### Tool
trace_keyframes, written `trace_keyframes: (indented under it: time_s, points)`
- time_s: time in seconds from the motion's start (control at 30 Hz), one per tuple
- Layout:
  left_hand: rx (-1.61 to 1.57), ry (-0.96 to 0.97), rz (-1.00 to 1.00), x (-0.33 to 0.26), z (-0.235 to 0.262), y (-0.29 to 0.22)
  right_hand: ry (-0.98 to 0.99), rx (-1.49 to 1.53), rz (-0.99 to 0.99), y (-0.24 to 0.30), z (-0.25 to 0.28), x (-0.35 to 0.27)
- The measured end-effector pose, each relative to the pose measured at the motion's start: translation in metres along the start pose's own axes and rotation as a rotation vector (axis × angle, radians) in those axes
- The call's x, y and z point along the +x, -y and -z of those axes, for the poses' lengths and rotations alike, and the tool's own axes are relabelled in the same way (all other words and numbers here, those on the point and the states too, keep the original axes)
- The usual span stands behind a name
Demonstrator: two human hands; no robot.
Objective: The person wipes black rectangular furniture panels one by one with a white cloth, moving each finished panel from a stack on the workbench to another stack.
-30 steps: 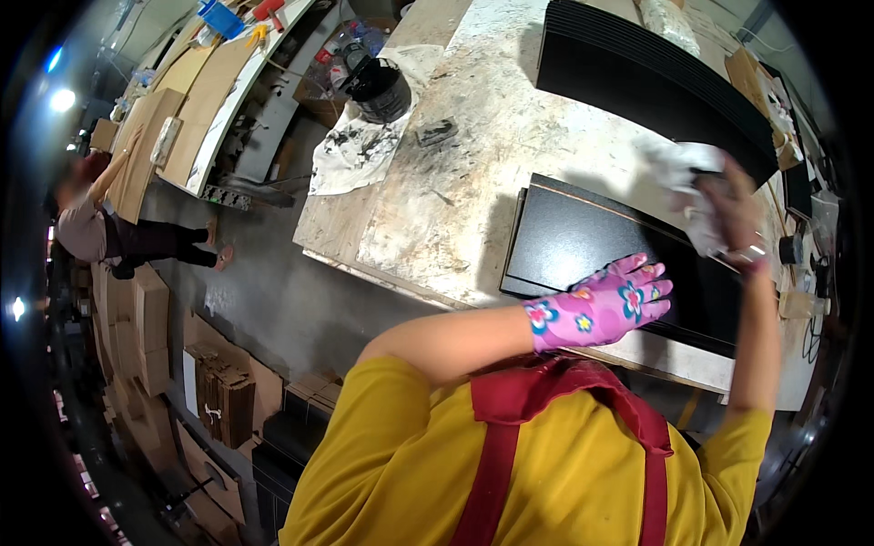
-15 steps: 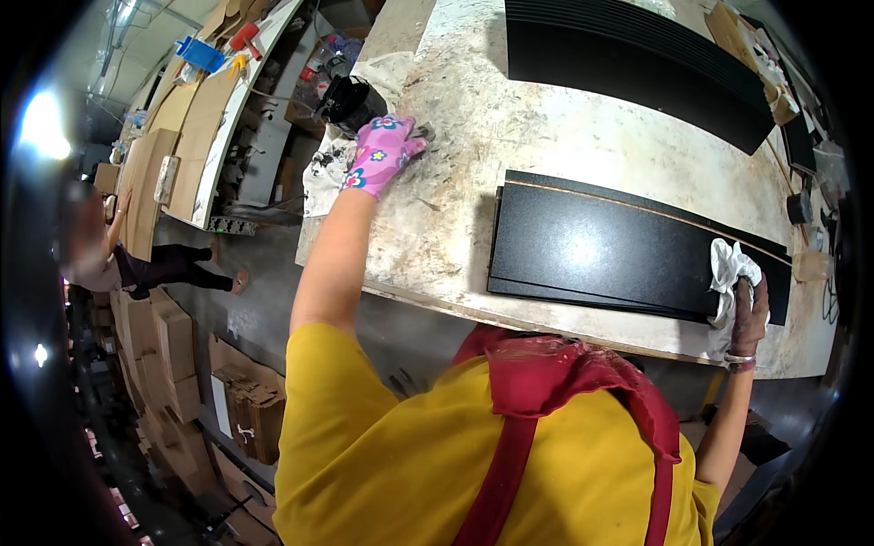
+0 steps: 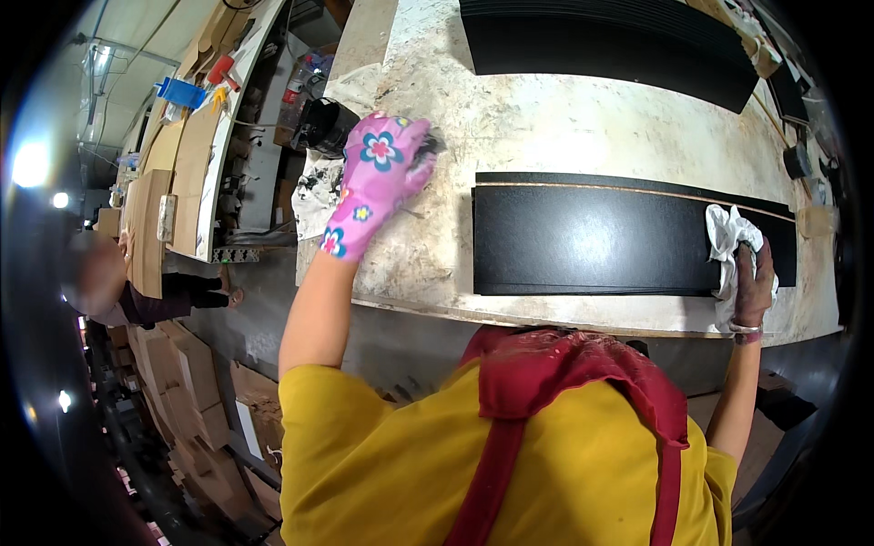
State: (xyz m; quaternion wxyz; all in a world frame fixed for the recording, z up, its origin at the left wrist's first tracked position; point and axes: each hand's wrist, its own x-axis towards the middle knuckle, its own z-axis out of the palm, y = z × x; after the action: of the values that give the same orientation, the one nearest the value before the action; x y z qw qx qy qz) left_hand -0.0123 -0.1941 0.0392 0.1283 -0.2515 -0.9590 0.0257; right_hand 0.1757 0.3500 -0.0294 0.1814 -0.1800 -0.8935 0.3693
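My left hand (image 3: pixel 378 173), in a pink flowered glove, is above the table's left part, beside a black pot (image 3: pixel 326 126). Its fingers curl round something dark and blurred, too unclear to name. Ahead of me lies a small stack of flat black boards (image 3: pixel 583 237), with a thin brown line along the far side. At the boards' right end, my right hand (image 3: pixel 754 284), darkly stained and with a bracelet at the wrist, closes on a crumpled white cloth (image 3: pixel 728 235). That cloth rests on the top board and hangs toward the near table edge.
More black boards (image 3: pixel 610 55) are stacked on the stained white table (image 3: pixel 410 264) farther back. A dark-smeared white rag (image 3: pixel 314 196) lies beneath the pot. At far left, a person (image 3: pixel 155 296) stands by another bench with brown boards (image 3: pixel 146 227). Cardboard stacks (image 3: pixel 177 364) stand below.
My left hand has drawn back from beside the pot and come up nearer to me. My right hand stays on the cloth at the boards' right end. The whole view has shifted slightly.
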Motion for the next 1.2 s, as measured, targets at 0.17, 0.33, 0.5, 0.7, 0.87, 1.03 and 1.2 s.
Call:
trace_keyframes:
  time_s: [0.17,0.33,0.5,0.7,0.87,1.03,1.2]
  points:
    - [-0.041,-0.046,-0.381,-0.005,0.020,-0.031,0.044,-0.135,0.114,0.014,0.002,0.001]
    - [-0.065,-0.077,-0.457,0.002,0.024,-0.042,0.033,-0.157,0.132,0.008,0.000,0.000]
    - [-0.043,-0.034,-0.525,0.028,0.021,-0.069,0.032,-0.274,0.158,0.026,0.001,-0.006]
    - [-0.090,-0.091,-0.735,0.085,0.009,-0.152,0.148,-0.146,0.192,0.054,0.010,-0.005]
    - [-0.177,-0.170,-0.861,0.144,-0.005,-0.247,0.075,-0.121,0.452,0.041,0.012,-0.004]
    - [-0.324,-0.285,-1.058,0.207,-0.007,-0.351,0.235,-0.091,0.447,0.044,0.026,0.004]
    - [-0.248,-0.197,-1.113,0.251,0.000,-0.449,0.255,-0.028,0.525,0.036,0.028,0.008]
